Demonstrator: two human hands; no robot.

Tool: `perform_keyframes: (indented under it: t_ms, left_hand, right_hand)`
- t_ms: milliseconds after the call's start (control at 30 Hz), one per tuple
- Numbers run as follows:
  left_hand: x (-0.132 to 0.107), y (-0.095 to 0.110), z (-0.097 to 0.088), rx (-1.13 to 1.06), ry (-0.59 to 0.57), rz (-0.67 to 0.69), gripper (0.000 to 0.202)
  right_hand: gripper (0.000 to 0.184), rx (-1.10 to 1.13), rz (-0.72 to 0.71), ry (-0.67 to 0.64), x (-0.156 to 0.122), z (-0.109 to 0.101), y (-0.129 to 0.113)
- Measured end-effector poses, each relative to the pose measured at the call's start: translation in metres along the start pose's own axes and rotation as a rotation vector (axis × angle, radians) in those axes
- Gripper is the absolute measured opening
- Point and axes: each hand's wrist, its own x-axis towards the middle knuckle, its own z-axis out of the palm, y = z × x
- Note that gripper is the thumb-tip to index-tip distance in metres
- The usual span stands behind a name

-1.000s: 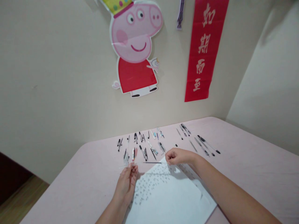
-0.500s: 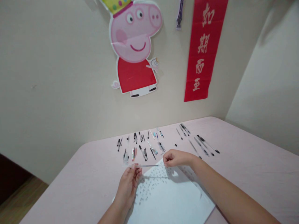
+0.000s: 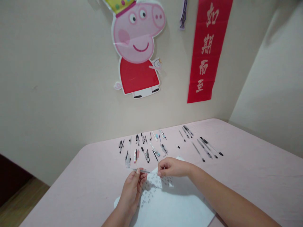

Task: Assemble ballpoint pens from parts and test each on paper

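Between the thumb and fingers of my left hand (image 3: pixel 133 186) is a slim, clear pen barrel (image 3: pixel 145 171) with a dark refill, lying nearly level and pointing right. My right hand (image 3: pixel 174 167) is closed in a pinch just right of the pen's end; whatever its fingertips hold is too small to make out. Both hands are over a white sheet (image 3: pixel 177 208), whose far left part is dotted with small grey bits or marks. Beyond the hands lie several groups of pen parts (image 3: pixel 145 155), with dark refills, clear barrels and caps.
Several whole-looking pens (image 3: pixel 205 148) lie at the right back. A small black cap (image 3: pixel 178 147) lies alone between the groups. A pink cloth (image 3: pixel 71 189) covers the table, which meets the wall behind. A pig cutout (image 3: pixel 139 75) and red banner (image 3: pixel 202 69) hang there.
My right hand has moved left and slightly nearer to me, up to the pen's end. Less of the dark refill shows beyond my left fingers.
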Motion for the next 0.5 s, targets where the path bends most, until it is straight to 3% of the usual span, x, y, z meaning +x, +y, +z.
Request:
perform_keyframes:
  t_ms: [500]
  left_hand:
    - [-0.0055,-0.0033,0.0027,0.006,-0.039,-0.063,0.016]
  right_hand:
    - [0.022,-0.028,-0.025,-0.011,0.0038,0.007,0.0047]
